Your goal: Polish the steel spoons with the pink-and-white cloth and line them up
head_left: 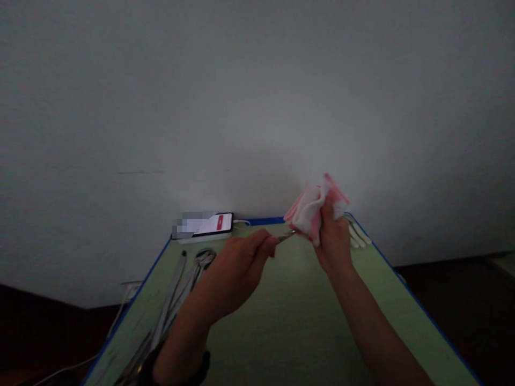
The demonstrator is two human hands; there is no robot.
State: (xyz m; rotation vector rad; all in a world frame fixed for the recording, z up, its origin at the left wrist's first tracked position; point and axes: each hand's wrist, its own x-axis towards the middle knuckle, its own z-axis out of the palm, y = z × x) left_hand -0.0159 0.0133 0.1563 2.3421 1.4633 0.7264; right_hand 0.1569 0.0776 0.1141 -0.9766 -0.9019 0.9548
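My left hand (237, 271) is closed around the handle of a thin metal tool (286, 235), whose tip points right into a cloth. My right hand (333, 238) grips a bunched pink and white cloth (314, 206) and presses it against the tool's tip. Both hands hover above the far half of a green table (289, 316) with a blue edge.
Several long metal instruments (181, 284) lie on the table's left side. A lit phone (209, 224) with a white cable rests at the far left edge against a pale wall. White gloves (358, 236) lie at the far right edge. Dark floor lies on both sides.
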